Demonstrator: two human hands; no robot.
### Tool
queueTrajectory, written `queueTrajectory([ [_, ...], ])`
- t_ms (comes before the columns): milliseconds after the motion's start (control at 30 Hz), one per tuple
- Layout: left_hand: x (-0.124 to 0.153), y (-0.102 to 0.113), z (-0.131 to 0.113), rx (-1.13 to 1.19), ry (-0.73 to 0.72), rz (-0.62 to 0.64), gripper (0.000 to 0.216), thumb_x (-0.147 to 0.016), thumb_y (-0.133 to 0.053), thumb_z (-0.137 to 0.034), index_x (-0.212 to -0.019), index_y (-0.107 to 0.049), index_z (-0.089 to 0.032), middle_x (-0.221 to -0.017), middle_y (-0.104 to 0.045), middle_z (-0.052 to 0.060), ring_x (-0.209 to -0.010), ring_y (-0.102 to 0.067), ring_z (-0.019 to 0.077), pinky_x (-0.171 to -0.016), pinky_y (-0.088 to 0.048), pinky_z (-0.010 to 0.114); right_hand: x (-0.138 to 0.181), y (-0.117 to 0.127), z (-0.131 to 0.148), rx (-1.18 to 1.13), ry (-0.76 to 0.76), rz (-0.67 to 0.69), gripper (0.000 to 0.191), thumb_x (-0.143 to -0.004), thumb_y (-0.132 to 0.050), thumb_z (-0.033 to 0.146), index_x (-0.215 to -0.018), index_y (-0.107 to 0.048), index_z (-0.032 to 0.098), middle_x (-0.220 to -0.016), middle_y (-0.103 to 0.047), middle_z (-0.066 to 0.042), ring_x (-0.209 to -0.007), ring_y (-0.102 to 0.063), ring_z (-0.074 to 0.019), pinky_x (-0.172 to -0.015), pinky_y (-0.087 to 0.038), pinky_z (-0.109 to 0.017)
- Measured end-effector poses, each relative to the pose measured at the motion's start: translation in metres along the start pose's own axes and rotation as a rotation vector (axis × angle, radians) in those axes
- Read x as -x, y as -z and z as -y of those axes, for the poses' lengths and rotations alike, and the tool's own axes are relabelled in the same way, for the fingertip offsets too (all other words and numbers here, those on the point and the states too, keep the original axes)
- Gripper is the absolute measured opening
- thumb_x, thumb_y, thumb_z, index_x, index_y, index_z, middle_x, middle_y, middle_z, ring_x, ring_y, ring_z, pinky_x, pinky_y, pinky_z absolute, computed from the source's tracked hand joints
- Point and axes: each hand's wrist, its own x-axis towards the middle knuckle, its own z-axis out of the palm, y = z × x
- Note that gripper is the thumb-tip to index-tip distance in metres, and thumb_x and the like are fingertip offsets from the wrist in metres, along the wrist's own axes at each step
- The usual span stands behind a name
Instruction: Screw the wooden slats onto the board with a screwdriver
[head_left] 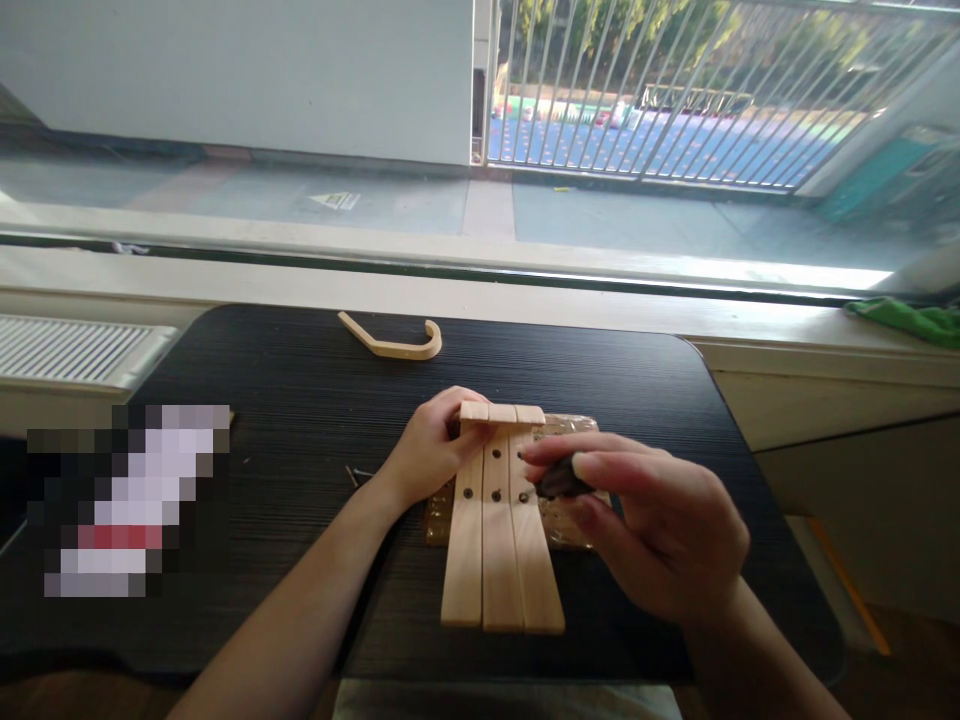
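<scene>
Three light wooden slats (499,545) lie side by side on a black table (285,400), each with small dark holes near the far end. My left hand (431,445) grips the far left end of the slats, fingers curled round the edge. My right hand (652,525) pinches a small dark tool (561,480) against the right slat near a hole. Under the slats lies a clear plastic packet (570,428).
A curved wooden hook piece (394,343) lies at the far side of the table. A pixelated object (131,495) sits at the left. Small screws (356,473) lie by my left wrist. A windowsill and a window with railings lie beyond; a green cloth (911,320) rests at the right.
</scene>
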Motion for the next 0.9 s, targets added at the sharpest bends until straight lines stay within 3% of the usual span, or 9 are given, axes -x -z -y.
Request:
queueTrajectory([
  [300,0.001,0.0,-0.001,-0.007,0.002,-0.001,0.028,-0.09,-0.059,-0.042,-0.089,-0.064,-0.015,-0.09,-0.068,0.008,-0.083,-0.063,0.0184,-0.074,-0.05,0.031,-0.002,-0.003,-0.004,-0.043,-0.011,-0.045,0.059,-0.079,-0.06,-0.006,-0.128,-0.056,0.027,-0.111,-0.07,-0.007,-0.098,-0.069,-0.0218,-0.081,-0.06,-0.043],
  [533,0.001,0.0,0.0,0.008,0.038,0.007,0.024,-0.088,-0.061,-0.039,-0.09,-0.065,-0.015,-0.089,-0.068,0.007,-0.083,-0.062,0.0184,-0.072,-0.05,0.03,-0.003,-0.002,-0.006,0.132,0.027,-0.093,0.062,-0.078,-0.065,-0.002,-0.129,-0.056,0.032,-0.109,-0.07,-0.007,-0.095,-0.069,-0.0222,-0.074,-0.061,-0.04],
  [900,0.0,0.0,0.0,0.017,0.029,0.005,0.026,-0.087,-0.062,-0.042,-0.089,-0.064,-0.016,-0.091,-0.069,0.007,-0.085,-0.063,0.0192,-0.076,-0.05,0.031,-0.007,0.0,0.006,0.171,0.098,0.022,0.064,-0.078,-0.058,-0.002,-0.132,-0.053,0.031,-0.121,-0.07,-0.01,-0.107,-0.068,-0.026,-0.086,-0.057,-0.049],
])
